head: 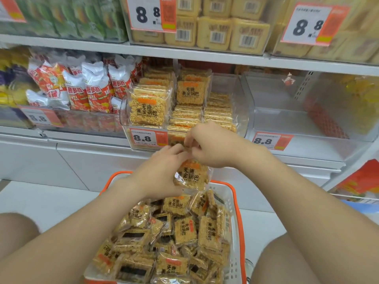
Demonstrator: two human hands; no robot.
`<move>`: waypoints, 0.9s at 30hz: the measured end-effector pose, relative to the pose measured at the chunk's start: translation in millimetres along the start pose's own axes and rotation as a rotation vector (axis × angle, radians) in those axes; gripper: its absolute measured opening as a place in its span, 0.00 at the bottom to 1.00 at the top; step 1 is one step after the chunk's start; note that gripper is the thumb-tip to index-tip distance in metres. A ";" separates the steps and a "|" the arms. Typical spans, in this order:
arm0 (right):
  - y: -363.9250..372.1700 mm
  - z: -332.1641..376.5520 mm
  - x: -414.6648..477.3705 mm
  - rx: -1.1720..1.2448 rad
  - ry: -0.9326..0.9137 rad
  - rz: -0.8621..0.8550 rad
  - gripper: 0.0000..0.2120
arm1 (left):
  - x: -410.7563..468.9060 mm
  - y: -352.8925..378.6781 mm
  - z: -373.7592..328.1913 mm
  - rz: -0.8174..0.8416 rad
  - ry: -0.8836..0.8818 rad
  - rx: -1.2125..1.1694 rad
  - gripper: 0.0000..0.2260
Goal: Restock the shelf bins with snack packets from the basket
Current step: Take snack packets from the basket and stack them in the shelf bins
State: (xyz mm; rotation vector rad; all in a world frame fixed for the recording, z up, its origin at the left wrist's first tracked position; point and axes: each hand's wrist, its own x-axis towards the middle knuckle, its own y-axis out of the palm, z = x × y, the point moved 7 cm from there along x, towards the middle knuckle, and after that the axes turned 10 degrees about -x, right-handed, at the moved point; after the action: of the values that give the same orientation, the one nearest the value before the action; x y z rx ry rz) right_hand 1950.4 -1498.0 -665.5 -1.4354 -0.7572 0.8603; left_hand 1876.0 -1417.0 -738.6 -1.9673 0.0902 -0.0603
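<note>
You are facing white shelving (184, 56) that is filling the upper half of the view, its tiers running left to right. A pale floor (41, 201) is spreading out beneath it. Your bare legs are showing at the two lower corners.

On the top tier, yellow boxes (215, 33) with barcodes are sitting in rows behind large 8.8 price cards. On the tier below, red-and-white bags (96, 89) are standing at the left. In the middle, a clear bin (123, 114) is holding golden snack packets (146, 107), some upright at the front and others lying in stacks behind. Just to its right, a second clear bin (287, 119) is sitting against it.

Low between your legs, an orange-rimmed basket (235, 201) is sitting heaped with loose packets (184, 228) of the same kind, lying at every angle.

You are holding one packet (191, 177) in the air, above the far end of the basket and below the front of the middle bin. Your left hand (162, 171) is gripping it from the left, fingers curled round its edge. Your right hand (209, 148) is pinching its top edge with bent fingertips.

A small 8.8 price tag (147, 138) is sitting on the front of the middle bin, just above your hands.
</note>
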 end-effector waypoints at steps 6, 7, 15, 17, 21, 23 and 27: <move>-34.9 -16.0 -12.3 0.244 0.145 -0.227 0.14 | -14.5 -68.9 -12.8 -0.423 0.121 -0.007 0.35; -38.6 -20.2 -13.5 0.312 0.190 -0.263 0.12 | -16.9 -77.5 -12.0 -0.496 0.121 -0.005 0.35; -34.3 -37.1 -6.4 0.743 0.306 -0.328 0.14 | -9.9 -107.7 -0.1 -0.600 0.044 0.057 0.36; -33.1 -36.7 0.3 0.688 0.279 -0.324 0.14 | -5.4 -110.9 0.1 -0.585 0.043 0.110 0.38; -37.1 -58.5 11.7 0.605 0.376 -0.461 0.11 | 7.2 -114.4 11.5 -0.579 -0.061 0.115 0.46; -39.2 -74.6 16.4 0.590 0.459 -0.573 0.12 | 16.0 -115.0 19.7 -0.569 -0.126 0.113 0.45; -30.2 -89.8 36.6 0.584 0.505 -0.646 0.11 | 35.2 -113.4 28.7 -0.535 -0.186 0.133 0.41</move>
State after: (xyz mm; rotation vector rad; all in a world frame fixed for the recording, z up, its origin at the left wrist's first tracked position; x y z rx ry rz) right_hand 2047.7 -1510.9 -638.9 -0.7507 -0.4716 0.1644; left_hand 1917.5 -1350.2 -645.2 -1.8068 -0.5502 -0.2251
